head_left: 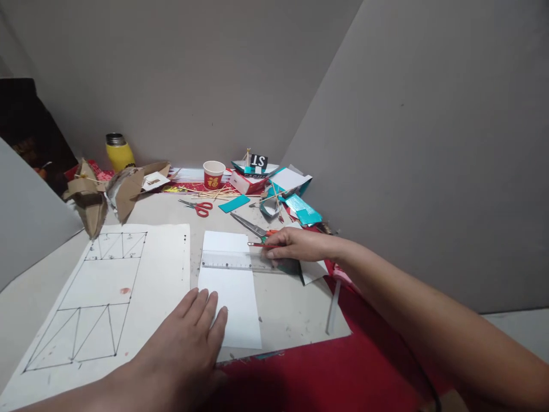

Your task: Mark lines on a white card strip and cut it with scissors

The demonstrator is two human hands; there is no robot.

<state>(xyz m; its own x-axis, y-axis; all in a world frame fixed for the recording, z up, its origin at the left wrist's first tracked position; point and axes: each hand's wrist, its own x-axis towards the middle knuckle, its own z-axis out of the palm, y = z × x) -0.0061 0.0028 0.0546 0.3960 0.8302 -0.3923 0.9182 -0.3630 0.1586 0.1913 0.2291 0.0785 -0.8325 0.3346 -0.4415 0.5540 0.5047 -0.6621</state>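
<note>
Currently, head view: both hands over worktop (295, 320).
L hand (189, 332): palm down, fingers slightly spread, across L edge of white paper (231, 309).
R hand (295, 243): thumb + fingers pinching red pen (257, 245), tip pointing L, just beyond clear ruler (227, 260).
Paper: lengthwise, nr end close to worktop's front edge.
Ruler: crosswise on paper's far half, R end runs toward R hand; contact w/ hand can't tell.
L side: drawn sheet (163, 269) w/ ruled lines, beside paper.
Beyond: open scissors (249, 225) partly behind R hand; red-handled scissors (201, 208) + teal strip (234, 203) farther back.
Far edge: paper cup (214, 178), abt mid.
Far L corner: yellow bottle (119, 155) behind cardboard pieces (132, 194).
</note>
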